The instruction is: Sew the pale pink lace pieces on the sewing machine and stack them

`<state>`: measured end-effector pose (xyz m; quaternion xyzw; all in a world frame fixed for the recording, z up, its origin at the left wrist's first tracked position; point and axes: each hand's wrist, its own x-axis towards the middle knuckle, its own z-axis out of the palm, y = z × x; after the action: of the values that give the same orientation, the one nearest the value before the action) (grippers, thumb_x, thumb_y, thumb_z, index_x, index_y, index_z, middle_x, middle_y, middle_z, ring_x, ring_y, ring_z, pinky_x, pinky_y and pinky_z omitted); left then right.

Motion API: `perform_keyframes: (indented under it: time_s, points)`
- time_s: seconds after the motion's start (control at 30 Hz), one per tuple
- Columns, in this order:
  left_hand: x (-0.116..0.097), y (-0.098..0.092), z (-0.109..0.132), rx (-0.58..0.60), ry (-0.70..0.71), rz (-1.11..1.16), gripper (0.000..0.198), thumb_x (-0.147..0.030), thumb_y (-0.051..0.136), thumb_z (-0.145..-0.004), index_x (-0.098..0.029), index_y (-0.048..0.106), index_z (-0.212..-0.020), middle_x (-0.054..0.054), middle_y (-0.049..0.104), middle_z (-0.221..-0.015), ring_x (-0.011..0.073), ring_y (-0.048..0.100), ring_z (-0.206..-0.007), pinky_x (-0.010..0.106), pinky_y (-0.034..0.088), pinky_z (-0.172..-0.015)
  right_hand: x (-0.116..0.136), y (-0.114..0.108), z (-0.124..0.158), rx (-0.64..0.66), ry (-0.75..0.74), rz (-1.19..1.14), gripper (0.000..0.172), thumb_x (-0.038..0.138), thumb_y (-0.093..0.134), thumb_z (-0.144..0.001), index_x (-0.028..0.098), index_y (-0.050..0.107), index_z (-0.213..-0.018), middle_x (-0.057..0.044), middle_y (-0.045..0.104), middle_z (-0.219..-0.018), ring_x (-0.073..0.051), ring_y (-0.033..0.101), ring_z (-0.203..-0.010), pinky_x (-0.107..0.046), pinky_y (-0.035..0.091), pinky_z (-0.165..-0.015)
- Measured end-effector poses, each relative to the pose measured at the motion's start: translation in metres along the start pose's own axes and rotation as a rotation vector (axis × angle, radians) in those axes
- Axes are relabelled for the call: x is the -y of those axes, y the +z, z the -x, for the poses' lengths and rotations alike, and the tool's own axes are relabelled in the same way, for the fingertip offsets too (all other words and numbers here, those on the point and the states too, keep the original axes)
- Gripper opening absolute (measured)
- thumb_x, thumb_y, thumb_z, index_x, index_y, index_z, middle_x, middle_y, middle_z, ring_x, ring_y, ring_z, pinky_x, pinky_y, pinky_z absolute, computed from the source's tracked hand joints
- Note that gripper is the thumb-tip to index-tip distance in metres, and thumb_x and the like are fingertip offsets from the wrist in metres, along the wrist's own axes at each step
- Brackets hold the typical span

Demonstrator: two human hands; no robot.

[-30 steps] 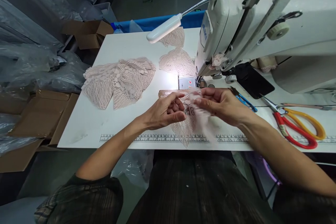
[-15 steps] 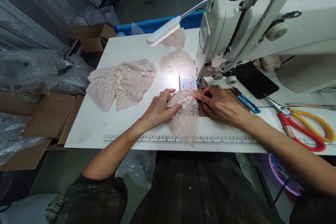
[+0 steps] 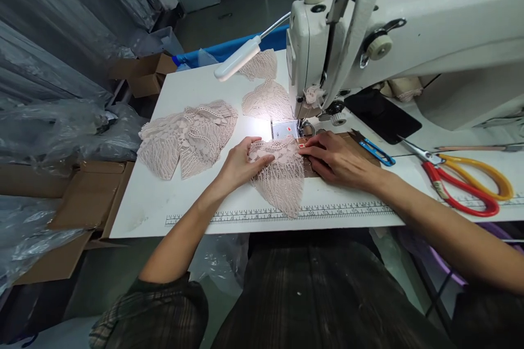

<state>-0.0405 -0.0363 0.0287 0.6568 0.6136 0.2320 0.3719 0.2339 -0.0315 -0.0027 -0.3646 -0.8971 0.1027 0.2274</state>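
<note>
A pale pink lace piece lies in front of the sewing machine's needle area, its point toward the table's front edge. My left hand grips its left side, thumb on top and the other fingers at its upper edge. At the lace's upper right corner, my right hand has its fingers closed by a small red-and-white label. Another red mark shows on the metal plate. Beneath the right hand is a brown sheet. The presser foot stands just behind the fingers.
More lace pieces lie at left and behind the plate. Blue thread snips, red-and-yellow scissors and a black phone-like slab lie right. A lamp hangs over the table; a ruler strip runs along its front.
One of two red marks on the plate is now a label at my right fingertips, by the lace edge. The camera view has shifted; both hands stay near the lace.
</note>
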Motion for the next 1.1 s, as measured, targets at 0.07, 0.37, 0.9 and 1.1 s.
perform_keyframes:
  time_s: [0.07,0.37,0.9,1.1]
  points:
    - [-0.004,-0.001,0.001,0.001,-0.011,-0.008,0.063,-0.053,0.075,-0.086,-0.016,0.057,-0.134,0.012,0.071,-0.111,0.0297,0.070,-0.104,0.044,0.057,-0.085,0.000,0.001,0.001,-0.002,0.011,0.002,0.034,0.028,0.042,-0.099,0.023,0.070,-0.119,-0.014,0.064,-0.116,-0.029,0.056,-0.112,-0.052,0.049,-0.102]
    - [-0.012,-0.011,0.004,0.165,-0.031,0.065,0.078,-0.044,0.087,-0.075,-0.020,0.052,-0.140,0.012,0.070,-0.124,0.0271,0.071,-0.108,0.042,0.060,-0.091,-0.006,-0.007,-0.022,0.131,0.000,0.078,0.047,0.033,0.033,-0.101,0.023,0.062,-0.137,-0.014,0.062,-0.109,-0.026,0.057,-0.093,-0.040,0.050,-0.077]
    - [-0.007,-0.012,-0.002,0.140,-0.080,0.208,0.068,-0.038,0.090,-0.072,-0.020,0.059,-0.130,0.007,0.075,-0.111,0.0230,0.073,-0.102,0.037,0.062,-0.088,-0.019,-0.004,-0.007,0.030,-0.058,-0.209,0.042,0.023,0.042,-0.097,0.024,0.074,-0.124,-0.013,0.065,-0.115,-0.024,0.059,-0.102,-0.044,0.052,-0.091]
    - [-0.007,-0.010,0.000,0.125,-0.052,0.158,0.069,-0.040,0.089,-0.073,-0.020,0.058,-0.131,0.008,0.073,-0.116,0.0243,0.072,-0.105,0.039,0.061,-0.092,-0.016,-0.007,-0.007,0.085,-0.028,-0.208,0.043,0.023,0.042,-0.095,0.027,0.075,-0.123,-0.013,0.065,-0.116,-0.026,0.057,-0.107,-0.047,0.051,-0.097]
